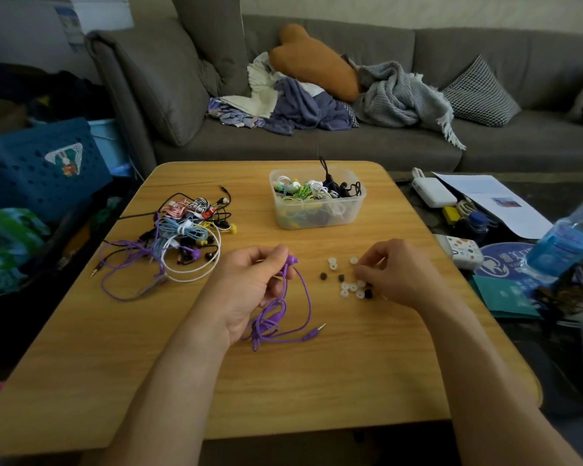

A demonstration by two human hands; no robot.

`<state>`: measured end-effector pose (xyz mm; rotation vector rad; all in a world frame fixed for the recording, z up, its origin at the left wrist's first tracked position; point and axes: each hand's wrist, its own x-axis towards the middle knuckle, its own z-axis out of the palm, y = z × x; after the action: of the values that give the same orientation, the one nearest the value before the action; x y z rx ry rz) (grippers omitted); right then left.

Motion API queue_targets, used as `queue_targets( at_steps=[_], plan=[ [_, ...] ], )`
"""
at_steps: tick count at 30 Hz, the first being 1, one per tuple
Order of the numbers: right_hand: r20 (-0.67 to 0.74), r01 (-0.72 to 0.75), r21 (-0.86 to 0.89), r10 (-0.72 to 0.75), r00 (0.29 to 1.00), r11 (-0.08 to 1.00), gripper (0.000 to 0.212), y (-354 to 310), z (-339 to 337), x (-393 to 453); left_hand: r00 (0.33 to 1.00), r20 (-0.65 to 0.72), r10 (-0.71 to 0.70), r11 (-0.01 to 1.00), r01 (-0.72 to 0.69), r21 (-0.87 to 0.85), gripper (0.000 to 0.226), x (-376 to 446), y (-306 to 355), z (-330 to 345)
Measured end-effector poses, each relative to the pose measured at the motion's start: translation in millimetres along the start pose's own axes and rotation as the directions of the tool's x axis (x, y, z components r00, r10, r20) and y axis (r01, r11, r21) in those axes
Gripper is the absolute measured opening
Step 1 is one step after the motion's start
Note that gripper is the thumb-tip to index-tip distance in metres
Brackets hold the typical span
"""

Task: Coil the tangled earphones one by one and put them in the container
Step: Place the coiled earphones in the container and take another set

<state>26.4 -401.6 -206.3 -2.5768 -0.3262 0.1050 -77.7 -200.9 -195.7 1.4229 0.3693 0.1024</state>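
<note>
My left hand [249,284] grips the earbud end of a purple earphone [293,317] above the middle of the wooden table [317,381]. Its cable hangs in loops down to the tabletop, plug lying to the right. My right hand [391,274] has its fingers curled down onto a scatter of white and black ear tips [347,284]; whether it pinches one I cannot tell. A tangled pile of earphones [182,230] in many colours lies at the table's left. A clear plastic container [317,203] with several coiled earphones stands at the far middle.
A grey sofa [418,136] with clothes and cushions runs behind the table. A blue crate [41,169] stands to the left. On the right, a dark side table holds a water bottle [566,240], papers and small boxes.
</note>
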Motion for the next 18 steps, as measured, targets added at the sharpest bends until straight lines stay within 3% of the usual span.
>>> queue_targets(
  at_steps=[3,6,9,11,13,16,18],
  plan=[
    [-0.013,-0.013,0.031,0.013,1.000,0.999,0.007,0,2,0,1.000,-0.003,0.006,1.000,-0.006,0.006,0.019,0,-1,0],
    [-0.146,0.079,0.206,-0.049,0.988,0.975,0.006,-4,1,-4,1.000,0.005,0.006,1.000,-0.006,0.007,0.016,0,-1,1],
    [-0.279,0.263,0.462,-0.143,0.950,0.847,0.005,-15,-3,-13,1.000,0.026,0.000,1.000,0.000,-0.011,0.012,0,-1,2],
    [-0.257,0.293,0.568,-0.172,0.951,0.769,0.007,-20,-2,-17,0.999,0.036,0.003,1.000,-0.003,-0.009,0.012,0,-1,2],
    [-0.199,0.261,0.555,-0.179,0.964,0.790,0.009,-20,2,-17,0.999,0.036,0.008,1.000,-0.008,0.010,0.013,1,-2,3],
    [-0.141,0.212,0.323,-0.175,0.975,0.922,0.008,-14,11,-12,1.000,0.030,0.007,1.000,-0.008,0.021,0.013,2,-3,3],
    [-0.125,0.214,0.210,-0.190,0.974,0.954,0.006,-14,14,-9,1.000,0.028,0.003,1.000,-0.004,0.018,0.013,2,-3,2]
  ],
)
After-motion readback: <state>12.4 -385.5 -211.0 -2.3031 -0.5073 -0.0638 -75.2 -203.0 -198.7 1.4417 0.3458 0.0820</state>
